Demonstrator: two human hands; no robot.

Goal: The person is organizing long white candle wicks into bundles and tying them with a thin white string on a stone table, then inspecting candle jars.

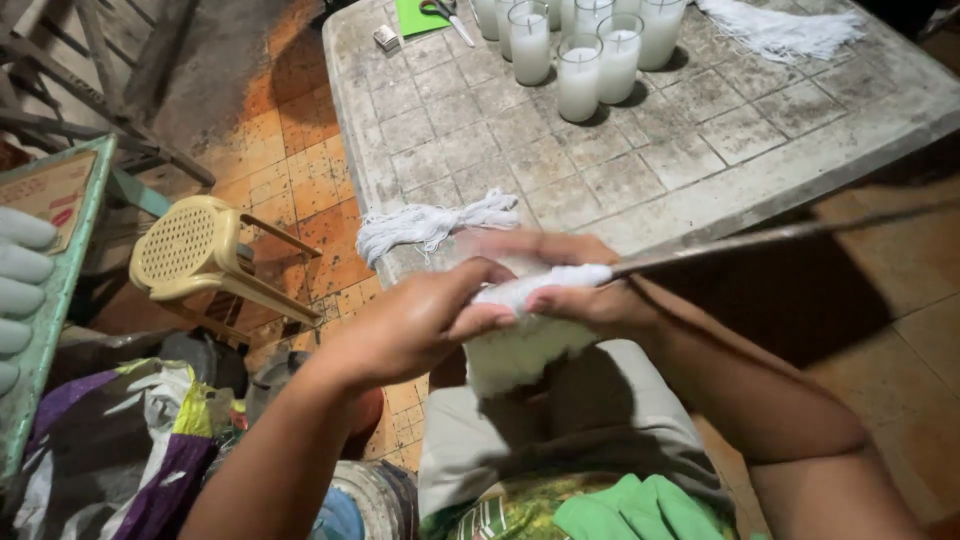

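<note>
left hand (pixel 420 320) and right hand (pixel 575 290) both grip the white wick bundle (pixel 520 340) | just below the table (pixel 640 170) edge | keep your thin rod (pixel 760 238) level, strands taut

Dim warm light; motion-blurred centre

White things on a grey table

The soft white cotton bundle (pixel 520 340), tall white glass candles (pixel 580 75), square-patterned grey plastic table (pixel 640 170), pale yellow plastic stool (pixel 195 250), orange floor tiles (pixel 290 170).

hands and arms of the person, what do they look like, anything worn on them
Both the left hand and the right hand are bare: no gloves, rings, watch or bracelets show. Both forearms are uncovered, with no sleeve in view up to the picture's edge.
</note>
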